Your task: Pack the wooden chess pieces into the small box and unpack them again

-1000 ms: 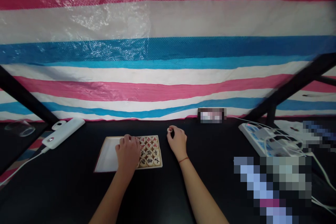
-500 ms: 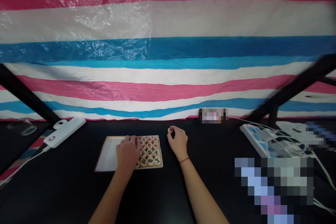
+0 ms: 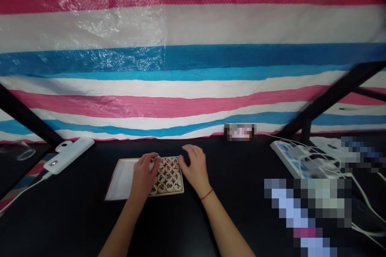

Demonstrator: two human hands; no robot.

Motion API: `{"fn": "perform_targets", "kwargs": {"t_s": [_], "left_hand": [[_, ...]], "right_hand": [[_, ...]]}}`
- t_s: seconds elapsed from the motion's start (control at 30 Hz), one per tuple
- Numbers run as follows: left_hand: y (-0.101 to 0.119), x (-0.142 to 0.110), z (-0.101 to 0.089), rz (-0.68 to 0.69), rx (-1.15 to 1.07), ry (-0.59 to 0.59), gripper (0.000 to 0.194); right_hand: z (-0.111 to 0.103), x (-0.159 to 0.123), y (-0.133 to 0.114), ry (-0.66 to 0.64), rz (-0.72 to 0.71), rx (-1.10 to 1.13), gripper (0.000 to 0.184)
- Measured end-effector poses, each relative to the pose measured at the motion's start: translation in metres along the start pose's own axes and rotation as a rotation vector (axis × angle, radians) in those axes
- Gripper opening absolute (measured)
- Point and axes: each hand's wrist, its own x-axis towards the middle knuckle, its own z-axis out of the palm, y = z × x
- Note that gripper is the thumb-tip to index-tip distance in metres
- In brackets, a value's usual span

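A shallow box (image 3: 182, 184) holds rows of round wooden Chinese chess pieces (image 3: 169, 176), with red characters in the far rows and black ones in the near rows. Its pale lid or flap (image 3: 121, 178) spreads out on the left. Curved over the box's left part, my left hand (image 3: 143, 174) has thumb and forefinger closed about a chess piece (image 3: 151, 165) with a red mark; the hand covers some of the pieces. My right hand (image 3: 195, 167) is beside the box's far right corner, fingers apart, thumb near the rim, with nothing visible in it.
On the black table (image 3: 169, 229), a white power bank (image 3: 69, 156) with a cable lies left. A power strip (image 3: 288, 156) with tangled white cables is on the right. A clear glass (image 3: 21, 151) lies far left. A striped sheet (image 3: 193, 88) hangs behind.
My right hand has moved left to the box, and the chess piece it was pinching no longer shows in it. My left hand's thumb and forefinger have shifted at the box's far edge.
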Motion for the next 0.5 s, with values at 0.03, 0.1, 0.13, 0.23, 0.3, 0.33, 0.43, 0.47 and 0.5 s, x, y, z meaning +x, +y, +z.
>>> {"fn": "perform_targets", "kwargs": {"t_s": [0.03,0.1,0.13,0.23,0.3,0.33,0.43,0.47,0.5], "left_hand": [[0.002,-0.002,0.001,-0.012,-0.134,0.001,0.023],[0.009,-0.008,0.004,-0.079,-0.375,-0.034,0.024],[0.013,-0.011,0.006,-0.11,-0.473,-0.049,0.023],[0.021,-0.018,0.012,-0.17,-0.619,-0.046,0.022],[0.021,-0.019,0.013,-0.164,-0.621,-0.044,0.023],[0.02,-0.018,0.013,-0.151,-0.596,-0.043,0.024],[0.014,-0.015,0.008,-0.107,-0.431,-0.013,0.028],[0.012,-0.014,0.006,-0.1,-0.371,-0.001,0.029],[0.01,-0.013,0.004,-0.097,-0.32,0.009,0.03]], "right_hand": [[-0.001,-0.003,-0.011,-0.042,-0.089,0.056,0.027],[-0.002,-0.01,-0.031,-0.086,-0.204,0.155,0.032],[-0.002,-0.014,-0.038,-0.09,-0.229,0.195,0.034],[0.001,-0.021,-0.049,-0.05,-0.231,0.237,0.038],[0.003,-0.021,-0.047,-0.015,-0.226,0.221,0.038],[0.002,-0.019,-0.043,0.0,-0.223,0.212,0.037],[-0.001,-0.01,-0.018,0.079,-0.134,0.18,0.03],[-0.003,-0.006,-0.007,0.115,-0.061,0.158,0.028],[-0.005,-0.003,0.006,0.185,0.035,0.122,0.027]]}}
